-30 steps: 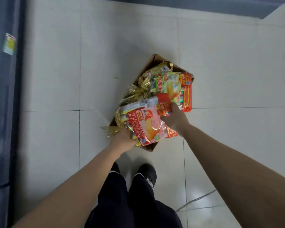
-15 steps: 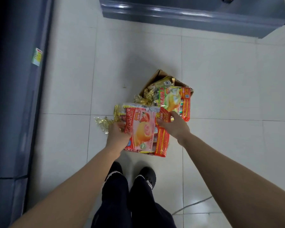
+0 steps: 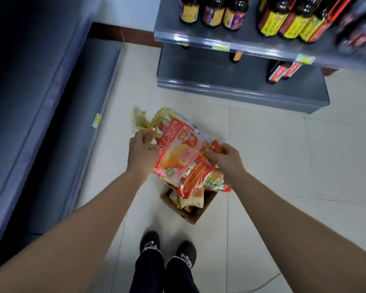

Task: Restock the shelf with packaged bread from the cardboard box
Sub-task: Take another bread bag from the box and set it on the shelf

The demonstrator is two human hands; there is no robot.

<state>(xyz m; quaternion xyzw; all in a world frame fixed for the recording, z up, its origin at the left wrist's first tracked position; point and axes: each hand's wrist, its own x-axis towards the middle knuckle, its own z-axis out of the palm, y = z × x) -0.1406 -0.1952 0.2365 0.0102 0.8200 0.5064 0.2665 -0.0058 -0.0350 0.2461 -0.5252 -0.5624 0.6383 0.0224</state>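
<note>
Centre of frame: red bread pack [image 3: 177,155] was held above cardboard box [image 3: 191,217]
Left hand [image 3: 141,155]: gripped pack's left edge plus gold wrappers [image 3: 141,121]
Right hand [image 3: 227,160]: pinched pack's right edge
Upper right: shelf [image 3: 220,81] carried bottles [image 3: 211,11]

a shop aisle. in the upper right of the frame, grey metal shelving [image 3: 241,85] carries rows of dark bottles [image 3: 211,13] with yellow labels, and price tags [image 3: 221,47] run along its front edge. another tag [image 3: 96,123] marks the shelf unit [image 3: 51,102] at left. a cardboard box [image 3: 190,216] of packaged bread [image 3: 177,157] stands on pale floor tiles [image 3: 273,155] at centre.
</note>
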